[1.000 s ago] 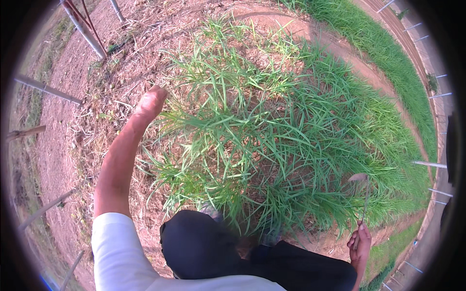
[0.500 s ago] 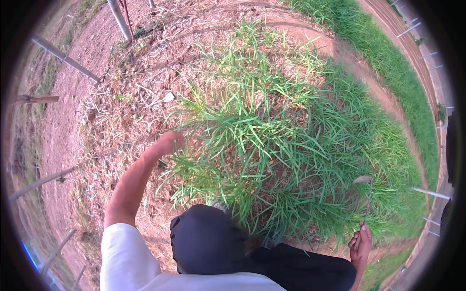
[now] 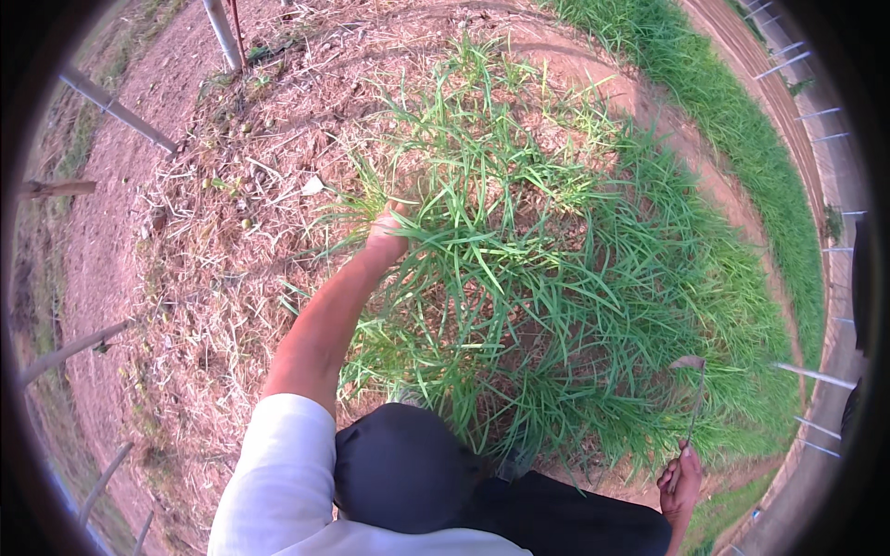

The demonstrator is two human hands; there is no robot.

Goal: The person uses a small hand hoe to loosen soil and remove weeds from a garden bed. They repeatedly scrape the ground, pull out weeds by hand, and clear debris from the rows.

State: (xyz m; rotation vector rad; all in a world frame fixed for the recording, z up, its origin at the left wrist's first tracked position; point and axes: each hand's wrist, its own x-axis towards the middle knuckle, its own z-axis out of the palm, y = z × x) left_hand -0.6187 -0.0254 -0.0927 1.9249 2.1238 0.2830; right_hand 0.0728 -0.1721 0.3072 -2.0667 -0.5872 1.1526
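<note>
My left hand [image 3: 389, 230] reaches in among long, narrow green leaves [image 3: 501, 250] at the left side of the patch. Blades cover its fingers, so I cannot make out whether they grip anything. Lower right, my right hand [image 3: 681, 484] is closed around the lower end of a hand hoe [image 3: 695, 408] with a thin shaft. Its small, dull blade [image 3: 688, 361] points up and bends to the left, over the greenery and apart from the soil.
Dry straw and reddish soil [image 3: 232, 306] lie left of the plants. Pale posts [image 3: 120, 111] stand farther left. My dark-clothed knee [image 3: 403, 468] is at the bottom centre. A bare dirt strip [image 3: 705, 167] separates another green row [image 3: 677, 83] at right.
My left hand has moved right and farther away, from the patch's edge into the leaves. My right hand and the hand hoe have shifted slightly down and to the left in view.
</note>
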